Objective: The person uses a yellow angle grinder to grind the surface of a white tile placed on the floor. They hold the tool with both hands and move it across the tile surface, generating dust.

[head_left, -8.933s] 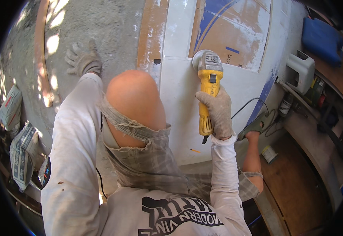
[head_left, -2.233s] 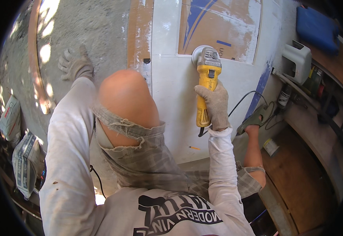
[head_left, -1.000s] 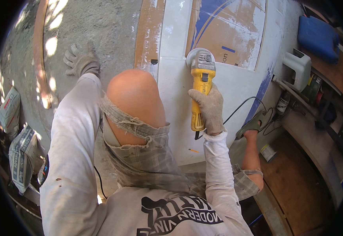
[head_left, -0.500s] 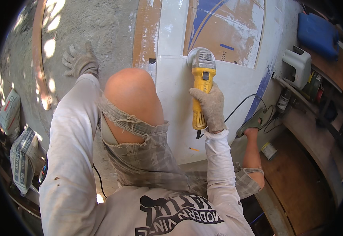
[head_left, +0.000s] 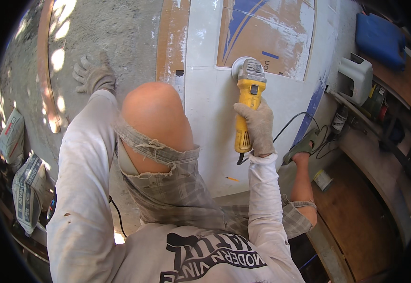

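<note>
A yellow angle grinder [head_left: 249,96] with a grey head is gripped by my gloved right hand [head_left: 258,123], fingers wrapped round its body. Its disc lies against a white painted panel [head_left: 210,122], at the lower edge of a brown, cardboard-like patch [head_left: 274,40] with blue stripes. A black cord trails from the tool's rear end. My left hand [head_left: 95,74], also in a work glove, is spread flat on the rough grey concrete floor [head_left: 130,33] beyond my raised knee. A small orange pencil [head_left: 232,178] rests on the panel's near part.
A brown strip [head_left: 171,42] runs along the panel's left edge; a wooden batten [head_left: 44,61] lies farther left. Bags [head_left: 26,193] stand at the left. On the right are a blue case [head_left: 380,42], a cut-open grey jug [head_left: 355,80], a bottle [head_left: 340,119] and a small can [head_left: 322,179].
The grinder and my right hand have shifted slightly right along the patch's lower edge. My left hand stays on the floor.
</note>
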{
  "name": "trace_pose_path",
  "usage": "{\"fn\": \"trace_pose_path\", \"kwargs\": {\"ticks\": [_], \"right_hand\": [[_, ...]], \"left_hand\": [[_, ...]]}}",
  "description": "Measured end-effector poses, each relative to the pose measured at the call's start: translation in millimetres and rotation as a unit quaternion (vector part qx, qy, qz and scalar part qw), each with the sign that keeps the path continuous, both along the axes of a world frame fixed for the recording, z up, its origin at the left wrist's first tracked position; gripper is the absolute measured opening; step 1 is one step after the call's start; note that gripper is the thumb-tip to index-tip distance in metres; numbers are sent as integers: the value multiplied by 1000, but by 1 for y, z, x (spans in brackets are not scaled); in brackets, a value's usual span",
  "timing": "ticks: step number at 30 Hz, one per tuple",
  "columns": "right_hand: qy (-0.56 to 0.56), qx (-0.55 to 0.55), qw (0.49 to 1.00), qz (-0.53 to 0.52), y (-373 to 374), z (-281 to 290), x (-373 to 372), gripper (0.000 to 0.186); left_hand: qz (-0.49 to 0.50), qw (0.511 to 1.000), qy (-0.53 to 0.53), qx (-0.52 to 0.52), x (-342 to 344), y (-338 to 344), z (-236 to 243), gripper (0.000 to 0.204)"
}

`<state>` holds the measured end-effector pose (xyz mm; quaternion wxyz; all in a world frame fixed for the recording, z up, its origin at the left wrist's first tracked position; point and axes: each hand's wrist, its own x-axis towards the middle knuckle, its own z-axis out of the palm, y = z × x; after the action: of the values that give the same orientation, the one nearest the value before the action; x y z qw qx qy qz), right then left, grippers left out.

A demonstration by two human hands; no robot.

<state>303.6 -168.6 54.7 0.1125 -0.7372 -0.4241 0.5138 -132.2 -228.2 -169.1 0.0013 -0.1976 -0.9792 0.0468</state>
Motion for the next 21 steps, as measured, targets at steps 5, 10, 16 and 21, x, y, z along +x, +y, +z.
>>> {"fn": "trace_pose_path", "kwargs": {"ticks": [5, 10, 16, 21], "right_hand": [[18, 0, 1000, -18, 3, -1, 14, 33], [31, 0, 998, -52, 7, -4, 25, 32], [13, 15, 999, -45, 12, -6, 37, 31], [3, 13, 998, -54, 14, -9, 44, 31]], "left_hand": [[4, 1000, -13, -2, -2, -2, -2, 100], [2, 1000, -7, 12, -5, -4, -7, 100], [-3, 1000, 0, 18, -7, -6, -12, 100], [-5, 1000, -6, 30, -6, -6, -11, 100]]}}
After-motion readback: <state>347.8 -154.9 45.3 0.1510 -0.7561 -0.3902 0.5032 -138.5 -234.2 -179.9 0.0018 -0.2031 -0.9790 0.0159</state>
